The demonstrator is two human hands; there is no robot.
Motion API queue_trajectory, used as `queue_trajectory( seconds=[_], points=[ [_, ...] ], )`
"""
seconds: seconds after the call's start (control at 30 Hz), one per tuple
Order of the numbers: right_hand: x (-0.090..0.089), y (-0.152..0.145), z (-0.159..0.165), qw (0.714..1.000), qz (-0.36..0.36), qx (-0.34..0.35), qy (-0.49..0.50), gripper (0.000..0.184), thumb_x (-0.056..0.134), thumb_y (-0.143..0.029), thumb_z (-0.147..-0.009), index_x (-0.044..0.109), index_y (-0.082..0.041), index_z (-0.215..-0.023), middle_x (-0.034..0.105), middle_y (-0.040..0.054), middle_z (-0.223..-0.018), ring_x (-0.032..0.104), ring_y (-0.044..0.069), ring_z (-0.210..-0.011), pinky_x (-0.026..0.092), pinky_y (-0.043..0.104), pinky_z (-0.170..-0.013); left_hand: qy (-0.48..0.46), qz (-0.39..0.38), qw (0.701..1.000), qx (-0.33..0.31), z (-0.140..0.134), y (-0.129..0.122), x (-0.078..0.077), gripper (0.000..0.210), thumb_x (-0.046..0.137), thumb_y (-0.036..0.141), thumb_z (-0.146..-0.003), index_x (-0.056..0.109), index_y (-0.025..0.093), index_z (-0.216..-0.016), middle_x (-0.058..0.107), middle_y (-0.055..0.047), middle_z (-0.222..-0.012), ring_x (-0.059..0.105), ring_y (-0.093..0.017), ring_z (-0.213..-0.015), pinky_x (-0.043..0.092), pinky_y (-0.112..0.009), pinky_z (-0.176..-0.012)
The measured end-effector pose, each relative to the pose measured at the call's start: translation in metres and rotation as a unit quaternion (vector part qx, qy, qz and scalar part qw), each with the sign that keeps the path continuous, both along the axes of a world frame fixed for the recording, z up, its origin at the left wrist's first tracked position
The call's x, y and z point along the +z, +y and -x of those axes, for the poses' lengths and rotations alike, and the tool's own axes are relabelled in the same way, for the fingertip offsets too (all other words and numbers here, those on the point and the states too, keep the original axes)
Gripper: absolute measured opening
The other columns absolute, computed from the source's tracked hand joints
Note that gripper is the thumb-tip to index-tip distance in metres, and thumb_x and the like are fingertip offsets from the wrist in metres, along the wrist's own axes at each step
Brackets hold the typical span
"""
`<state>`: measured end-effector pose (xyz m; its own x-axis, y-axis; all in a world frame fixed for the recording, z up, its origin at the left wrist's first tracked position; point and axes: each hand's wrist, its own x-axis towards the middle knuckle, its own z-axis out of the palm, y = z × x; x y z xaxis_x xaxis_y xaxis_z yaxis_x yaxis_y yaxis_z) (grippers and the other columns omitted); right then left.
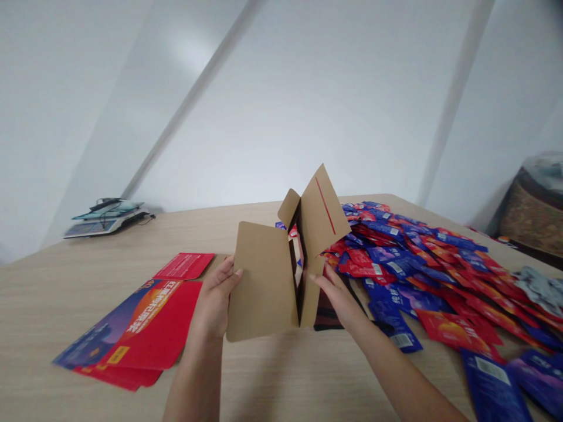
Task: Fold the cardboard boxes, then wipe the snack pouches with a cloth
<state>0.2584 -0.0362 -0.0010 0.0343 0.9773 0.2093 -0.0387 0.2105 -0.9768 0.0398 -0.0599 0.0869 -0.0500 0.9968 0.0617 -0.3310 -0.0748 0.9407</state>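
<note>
Between my two hands is a brown cardboard box (pixel 264 281), raised above the table, its flaps spread apart. One tall flap with a red line stands up on its right side, and a small side flap sticks up at the far end. My left hand (pixel 217 287) pinches the left flap's edge, thumb on the near face. My right hand (pixel 334 287) grips the right wall, with its thumb on the near side and the other fingers partly hidden. The narrow opening shows little of the inside.
Flat red and blue printed cartons (pixel 149 328) lie at the left. A heap of red and blue sachets (pixel 404 264) covers the table's right side. A scale (pixel 105 220) with things on top stands at the back left. Behind the right hand is a dark item (pixel 328 316).
</note>
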Motion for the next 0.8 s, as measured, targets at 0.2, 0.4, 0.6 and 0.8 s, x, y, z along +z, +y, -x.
queue_trajectory(
  seconds=[0.2,0.4,0.6,0.8],
  points=[
    [-0.004,0.021,-0.008,0.983,0.025,0.047,-0.177,0.03,0.043,-0.022,-0.074,0.062,-0.018,-0.098,0.067,0.0033,-0.099,0.058,0.021,-0.097,0.042,0.031,-0.086,-0.002,0.033,0.998,0.047,0.02,0.016,-0.04,0.057,0.069,0.021,-0.06,0.056,0.016,-0.114,0.07,-0.008,-0.095,0.067,-0.024,-0.086,0.053,-0.033,-0.074],
    [0.022,0.03,-0.014,0.927,-0.028,0.019,-0.373,0.023,0.04,-0.017,-0.076,0.062,-0.017,-0.082,0.067,0.0038,-0.082,0.058,0.017,-0.077,0.04,0.025,-0.068,0.294,-0.052,0.944,0.142,0.017,0.029,-0.08,0.061,0.06,0.026,-0.07,0.042,0.015,-0.128,0.045,-0.016,-0.135,0.04,-0.031,-0.126,0.037,-0.048,-0.099],
    [0.046,0.021,-0.015,0.855,-0.1,0.097,-0.5,0.026,0.041,-0.014,-0.077,0.065,-0.018,-0.087,0.069,0.0045,-0.089,0.06,0.017,-0.081,0.038,0.022,-0.065,0.631,-0.298,0.716,0.01,-0.008,0.023,-0.08,0.067,0.043,0.001,-0.065,0.042,0.018,-0.13,0.038,-0.008,-0.141,0.02,-0.023,-0.136,0.012,-0.048,-0.112],
    [0.04,0.021,-0.027,0.814,-0.103,0.016,-0.572,0.036,0.041,-0.021,-0.084,0.059,-0.02,-0.114,0.066,0.0078,-0.109,0.061,0.02,-0.097,0.041,0.027,-0.079,0.69,-0.24,0.672,-0.124,-0.008,0.017,-0.063,0.031,0.046,0.017,-0.074,0.059,0.019,-0.102,0.062,-0.008,-0.105,0.054,-0.022,-0.103,0.037,-0.038,-0.097]
  ],
)
